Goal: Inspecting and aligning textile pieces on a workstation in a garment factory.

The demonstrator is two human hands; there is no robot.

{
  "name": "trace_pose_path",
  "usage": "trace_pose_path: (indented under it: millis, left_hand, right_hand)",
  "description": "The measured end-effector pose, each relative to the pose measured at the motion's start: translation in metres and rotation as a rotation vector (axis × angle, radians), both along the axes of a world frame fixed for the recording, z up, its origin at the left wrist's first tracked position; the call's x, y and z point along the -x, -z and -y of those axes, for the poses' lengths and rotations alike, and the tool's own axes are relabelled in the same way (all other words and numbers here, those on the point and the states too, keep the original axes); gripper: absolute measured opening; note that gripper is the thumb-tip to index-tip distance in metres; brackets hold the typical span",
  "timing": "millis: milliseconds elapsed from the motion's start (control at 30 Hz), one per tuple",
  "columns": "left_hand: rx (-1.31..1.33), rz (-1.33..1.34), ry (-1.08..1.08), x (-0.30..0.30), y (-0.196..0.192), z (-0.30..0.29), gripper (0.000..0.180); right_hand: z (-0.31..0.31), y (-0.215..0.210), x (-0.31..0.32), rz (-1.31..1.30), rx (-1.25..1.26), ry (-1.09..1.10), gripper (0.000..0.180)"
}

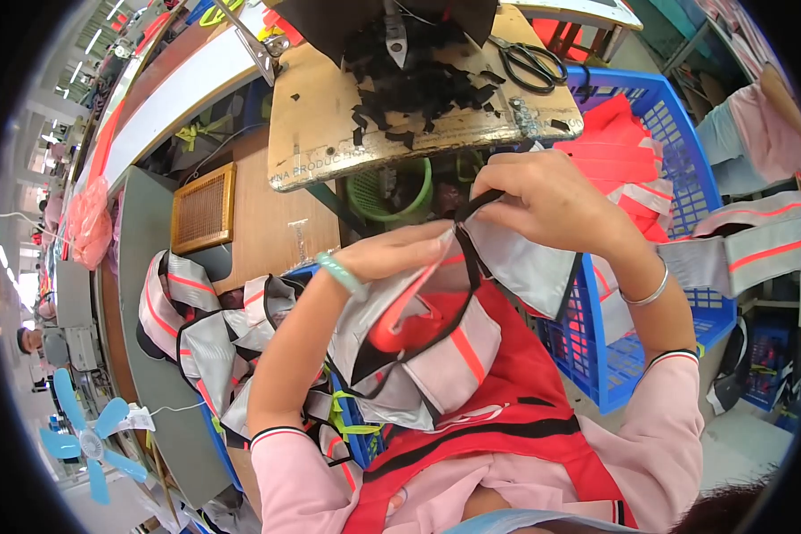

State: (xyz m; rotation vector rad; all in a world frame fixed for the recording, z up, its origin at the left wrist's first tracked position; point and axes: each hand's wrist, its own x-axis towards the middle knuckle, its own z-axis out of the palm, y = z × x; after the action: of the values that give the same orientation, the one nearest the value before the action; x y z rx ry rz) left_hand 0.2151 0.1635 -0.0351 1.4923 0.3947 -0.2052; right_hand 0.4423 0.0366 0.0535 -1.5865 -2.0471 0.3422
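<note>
Above my lap I hold a grey fabric piece (pixel 449 365) with orange-red stripes and black edging, bunched into an open, bag-like shape. My left hand (pixel 396 252) holds its upper edge, with the fingers pressed together; the fingertips are partly hidden by the cloth. To the right, my right hand (pixel 543 200) is closed in a pinch on the black edging (pixel 481 205) at the top. From there a grey panel (pixel 525 262) of the cloth hangs below my right hand. Both hands are just in front of the wooden machine table's near edge (pixel 418 147).
Black fabric scraps (pixel 418 93) cover the table under a machine's metal tip (pixel 396 44), with scissors (pixel 529 67) to their right. A blue crate (pixel 610 356) of red and grey pieces stands right, more grey pieces (pixel 209 343) left. A green basket (pixel 387 209) sits below the table.
</note>
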Motion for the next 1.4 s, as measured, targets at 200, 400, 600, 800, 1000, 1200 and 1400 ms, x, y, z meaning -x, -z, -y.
trace_pose_path:
  millis: [200, 400, 600, 800, 1000, 1200, 1400]
  left_hand:
    - [0.456, 0.294, 0.387, -0.024, -0.042, 0.025, 0.089]
    - [-0.309, 0.15, 0.015, -0.015, -0.098, 0.006, 0.049]
    - [-0.215, 0.197, -0.418, -0.028, -0.086, -0.032, 0.031]
    - [-0.112, 0.231, -0.561, -0.036, -0.069, -0.074, 0.025]
    - [-0.222, 0.186, -0.552, -0.049, -0.068, -0.107, 0.019]
    - [-0.109, 0.135, -0.572, -0.05, -0.065, -0.121, 0.023]
    - [-0.124, 0.147, -0.568, -0.057, -0.071, -0.122, 0.023]
  right_hand:
    - [0.018, -0.06, 0.003, -0.049, -0.033, -0.292, 0.015]
    - [0.008, -0.058, -0.008, -0.085, -0.055, -0.116, 0.013]
    - [-0.051, -0.011, -0.026, -0.451, 0.113, 0.151, 0.024]
    - [-0.097, 0.013, -0.034, -0.426, 0.126, 0.161, 0.029]
    - [-0.123, 0.011, -0.038, -0.352, 0.259, 0.257, 0.034]
    - [-0.139, 0.026, -0.039, -0.38, 0.22, 0.273, 0.035]
    - [-0.137, 0.024, -0.043, -0.415, 0.183, 0.269, 0.035]
